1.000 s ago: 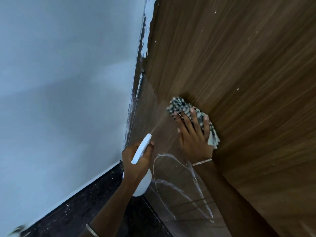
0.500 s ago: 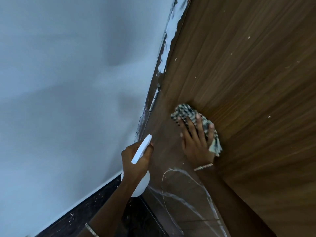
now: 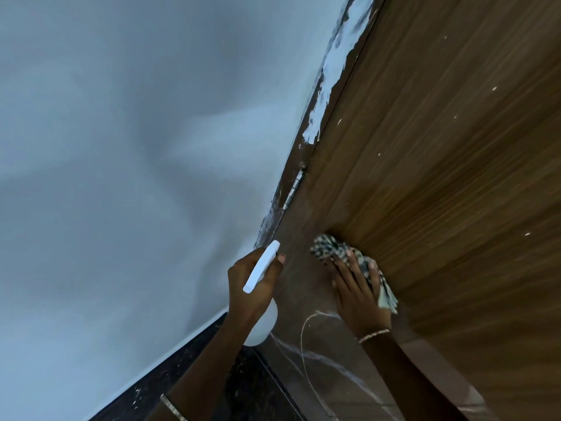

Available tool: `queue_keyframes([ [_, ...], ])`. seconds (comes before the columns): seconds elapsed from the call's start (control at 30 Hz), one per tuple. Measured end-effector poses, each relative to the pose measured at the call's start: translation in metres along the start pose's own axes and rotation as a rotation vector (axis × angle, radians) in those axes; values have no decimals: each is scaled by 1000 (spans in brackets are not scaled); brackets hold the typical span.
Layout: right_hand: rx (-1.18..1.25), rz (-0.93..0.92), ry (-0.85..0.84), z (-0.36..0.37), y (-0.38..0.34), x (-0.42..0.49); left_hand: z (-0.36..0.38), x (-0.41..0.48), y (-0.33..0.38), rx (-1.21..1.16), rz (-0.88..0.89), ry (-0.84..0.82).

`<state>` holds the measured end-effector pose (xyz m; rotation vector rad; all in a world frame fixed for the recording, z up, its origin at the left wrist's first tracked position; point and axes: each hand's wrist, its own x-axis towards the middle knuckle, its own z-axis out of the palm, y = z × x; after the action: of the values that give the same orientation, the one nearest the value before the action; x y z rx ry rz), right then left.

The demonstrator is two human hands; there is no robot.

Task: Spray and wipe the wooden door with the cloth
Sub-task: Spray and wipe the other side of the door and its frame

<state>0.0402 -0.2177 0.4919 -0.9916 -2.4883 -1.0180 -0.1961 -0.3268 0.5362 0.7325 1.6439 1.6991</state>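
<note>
**While my left hand [image 3: 252, 287] holds the spray bottle [image 3: 261, 270], my right hand [image 3: 358, 299] presses the cloth [image 3: 329, 249] on the wooden door [image 3: 440, 177]**

As I look at the door, it fills the right side. My left fingers are curled tight round the white spray bottle, and its top points far and up, toward the door's left edge. My right fingers are spread out flat, not curled. They push the black and white cloth against the wood. The cloth sticks out past my fingertips and by the right side of my hand. Thin white lines [image 3: 303, 338] curve on the door near my right wrist. A bracelet [image 3: 374, 335] sits on that wrist. A hinge [image 3: 293, 189] is at the door's left edge, farther off. The pale wall [image 3: 121, 147] is on the left.
</note>
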Motion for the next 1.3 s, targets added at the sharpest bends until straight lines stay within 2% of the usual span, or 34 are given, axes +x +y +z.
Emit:
queue_keyframes([
  [0.1, 9, 65, -39, -3, -8, 3, -6, 5, -3, 28, 34, -26],
  [0.2, 30, 58, 27, -2, -14, 53, -12, 11, -6, 35, 62, -37],
  [0.3, 66, 162, 153, -8, -21, 123, -18, 12, -7, 37, 80, -36],
  [0.4, 7, 257, 170, -9, -33, 155, -22, 13, -8, 37, 39, -15],
  [0.57, 55, 126, 139, 3, -24, 123, -25, 19, -13, 57, 27, -24],
  [0.77, -18, 226, 53, -26, -5, 46, -28, 28, -19, 60, 21, -39],
  [0.9, 3, 291, 62, -22, -16, 71, -30, 32, -17, 57, 32, -52],
  [1.07, -39, 170, 166, 14, -33, 121, -30, 41, -21, 74, 79, -45],
  [1.13, 27, 84, 126, 33, -47, 121, -31, 45, -23, 72, 90, -44],
  [1.3, 102, -12, -153, 64, -70, 92, -36, 52, -27, 71, 75, -53],
])
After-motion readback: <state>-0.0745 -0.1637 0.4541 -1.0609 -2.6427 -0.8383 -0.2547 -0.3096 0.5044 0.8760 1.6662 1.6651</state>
